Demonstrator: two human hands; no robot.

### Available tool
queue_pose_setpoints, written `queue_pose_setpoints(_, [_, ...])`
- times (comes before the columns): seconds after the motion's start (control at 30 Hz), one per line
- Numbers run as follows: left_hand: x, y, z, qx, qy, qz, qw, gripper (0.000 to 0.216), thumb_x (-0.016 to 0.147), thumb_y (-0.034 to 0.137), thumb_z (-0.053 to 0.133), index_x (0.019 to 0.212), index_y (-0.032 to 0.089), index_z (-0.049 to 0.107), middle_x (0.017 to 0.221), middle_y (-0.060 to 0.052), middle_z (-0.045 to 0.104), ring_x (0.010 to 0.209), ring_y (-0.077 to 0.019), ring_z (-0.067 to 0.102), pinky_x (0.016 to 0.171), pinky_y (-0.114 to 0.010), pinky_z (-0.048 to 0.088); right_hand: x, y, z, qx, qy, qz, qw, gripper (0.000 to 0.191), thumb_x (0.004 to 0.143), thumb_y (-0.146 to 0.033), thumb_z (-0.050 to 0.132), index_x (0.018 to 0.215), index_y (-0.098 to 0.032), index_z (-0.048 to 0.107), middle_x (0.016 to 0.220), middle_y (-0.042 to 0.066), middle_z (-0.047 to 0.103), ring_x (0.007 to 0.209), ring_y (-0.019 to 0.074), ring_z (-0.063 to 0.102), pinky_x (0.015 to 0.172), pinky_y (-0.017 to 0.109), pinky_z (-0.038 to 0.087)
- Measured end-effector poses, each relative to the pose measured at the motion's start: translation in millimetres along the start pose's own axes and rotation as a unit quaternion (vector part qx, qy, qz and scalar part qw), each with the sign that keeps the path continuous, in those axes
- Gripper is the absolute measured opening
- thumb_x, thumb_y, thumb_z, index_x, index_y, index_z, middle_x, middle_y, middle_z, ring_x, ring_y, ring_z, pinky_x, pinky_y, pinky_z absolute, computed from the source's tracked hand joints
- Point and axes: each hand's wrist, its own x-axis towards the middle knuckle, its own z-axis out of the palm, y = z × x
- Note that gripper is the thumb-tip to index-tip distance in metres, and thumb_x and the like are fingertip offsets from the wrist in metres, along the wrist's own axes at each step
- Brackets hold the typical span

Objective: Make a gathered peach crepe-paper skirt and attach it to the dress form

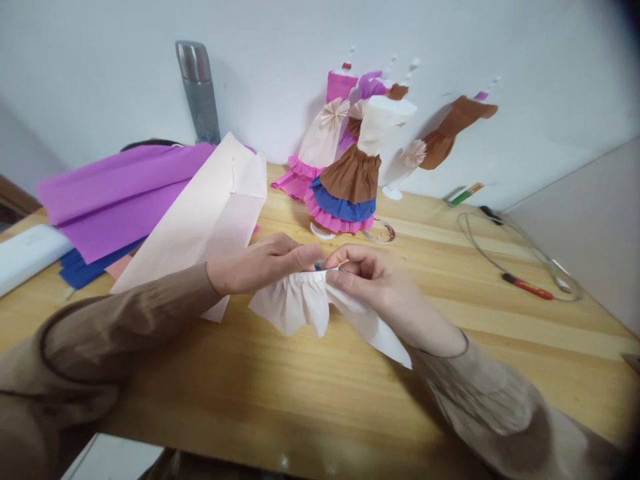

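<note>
Above the table, a pale pinkish-white strip of gathered paper or fabric [295,303] hangs from my fingers, its top edge bunched into small pleats. My left hand [267,262] is closed on the gathered top edge, thumb pointing right. At the right part of that edge, my right hand [383,280] pinches between thumb and fingers. From there a loose, ungathered tail droops toward the lower right. A small dark bit shows between the hands, too small to name. Beyond them stands a miniature dress [353,177] with a brown, blue and pink tiered skirt.
More miniature dresses on stands, one pink [320,133] and one brown [453,127], line the wall. Purple sheets [125,190] and a pale sheet [200,213] lie left, before a grey flask [199,100]. A tape roll [385,231], red-handled tool [527,287] and cable are rightward.
</note>
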Motion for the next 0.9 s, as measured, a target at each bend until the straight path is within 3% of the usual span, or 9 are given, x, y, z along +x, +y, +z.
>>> queue_pose_setpoints(0.1, [3, 0, 3, -0.014, -0.012, -0.039, 0.999, 0.049, 0.082, 0.048, 0.053, 0.053, 0.018, 0.03, 0.052, 0.007, 0.024, 0.049, -0.0054, 0.023, 0.046, -0.022, 0.017, 2, -1, -1, -0.004, -0.042, -0.001, 0.999, 0.031, 0.076, -0.047, 0.064, 0.082, -0.017, 0.056, 0.055, -0.006, 0.044, 0.047, 0.0075, 0.035, 0.044, 0.021, 0.026])
queue_pose_setpoints(0.2, [5, -1, 1, -0.057, -0.019, -0.054, 0.997, 0.042, 0.082, 0.042, 0.054, 0.054, 0.016, 0.036, 0.052, 0.006, 0.03, 0.05, -0.0052, 0.028, 0.047, -0.021, 0.021, 0, -7, -9, -0.083, -0.072, -0.064, 0.992, 0.036, 0.083, -0.052, 0.056, 0.09, -0.017, 0.061, 0.066, 0.0, 0.056, 0.055, 0.0117, 0.048, 0.049, 0.024, 0.036])
queue_pose_setpoints(0.27, [5, -1, -1, -0.108, -0.017, -0.075, 0.991, 0.037, 0.083, 0.041, 0.054, 0.058, 0.014, 0.047, 0.054, 0.005, 0.042, 0.051, -0.0062, 0.038, 0.05, -0.02, 0.029, -7, -13, -15, -0.178, -0.026, -0.145, 0.973, 0.035, 0.088, -0.049, 0.051, 0.096, -0.018, 0.064, 0.07, 0.002, 0.06, 0.059, 0.0141, 0.053, 0.052, 0.026, 0.04])
queue_pose_setpoints(0.4, [4, -2, -8, -0.208, -0.004, -0.091, 0.974, 0.036, 0.082, 0.04, 0.06, 0.06, 0.011, 0.059, 0.056, 0.001, 0.057, 0.052, -0.0074, 0.048, 0.054, -0.021, 0.039, -25, -25, -24, -0.302, 0.152, -0.288, 0.896, 0.03, 0.092, -0.036, 0.049, 0.114, -0.019, 0.061, 0.072, 0.003, 0.062, 0.062, 0.017, 0.058, 0.056, 0.031, 0.047])
queue_pose_setpoints(0.47, [3, -3, -10, -0.252, 0.005, -0.088, 0.964, 0.037, 0.08, 0.041, 0.064, 0.058, 0.011, 0.061, 0.055, 0.0, 0.059, 0.05, -0.0068, 0.048, 0.053, -0.02, 0.04, -31, -29, -26, -0.326, 0.138, -0.386, 0.852, 0.036, 0.091, -0.038, 0.05, 0.121, -0.019, 0.058, 0.096, 0.011, 0.065, 0.09, 0.0265, 0.065, 0.075, 0.041, 0.053])
queue_pose_setpoints(0.57, [3, -4, -11, -0.305, 0.0, -0.094, 0.948, 0.036, 0.075, 0.042, 0.071, 0.058, 0.011, 0.063, 0.054, 0.0, 0.061, 0.047, -0.0061, 0.048, 0.049, -0.019, 0.038, -34, -33, -24, -0.427, 0.073, -0.478, 0.764, 0.05, 0.088, -0.05, 0.053, 0.127, -0.019, 0.053, 0.136, 0.019, 0.05, 0.136, 0.0419, 0.035, 0.105, 0.063, 0.034])
queue_pose_setpoints(0.7, [2, -2, -11, -0.317, 0.0, -0.124, 0.94, 0.033, 0.076, 0.04, 0.071, 0.062, 0.01, 0.065, 0.056, 0.0, 0.062, 0.048, -0.0066, 0.05, 0.048, -0.019, 0.038, -31, -28, -19, -0.511, 0.106, -0.512, 0.683, 0.042, 0.088, -0.042, 0.056, 0.125, -0.022, 0.053, 0.159, 0.008, 0.014, 0.147, 0.0369, -0.002, 0.118, 0.061, 0.01])
queue_pose_setpoints(0.8, [1, 1, -11, -0.294, 0.014, -0.138, 0.946, 0.035, 0.078, 0.038, 0.069, 0.058, 0.01, 0.06, 0.053, 0.001, 0.056, 0.047, -0.0056, 0.046, 0.046, -0.018, 0.034, -26, -22, -14, -0.516, 0.118, -0.54, 0.654, 0.035, 0.081, -0.02, 0.066, 0.114, -0.03, 0.057, 0.157, -0.003, 0.019, 0.148, 0.0297, -0.008, 0.122, 0.054, 0.005])
queue_pose_setpoints(0.9, [0, 4, -11, -0.26, 0.017, -0.139, 0.955, 0.038, 0.078, 0.037, 0.069, 0.054, 0.01, 0.056, 0.051, 0.003, 0.05, 0.046, -0.0044, 0.041, 0.045, -0.018, 0.031, -20, -10, -13, -0.524, 0.136, -0.566, 0.621, 0.038, 0.074, -0.01, 0.071, 0.105, -0.029, 0.061, 0.151, -0.003, 0.034, 0.148, 0.0293, -0.003, 0.122, 0.055, 0.011])
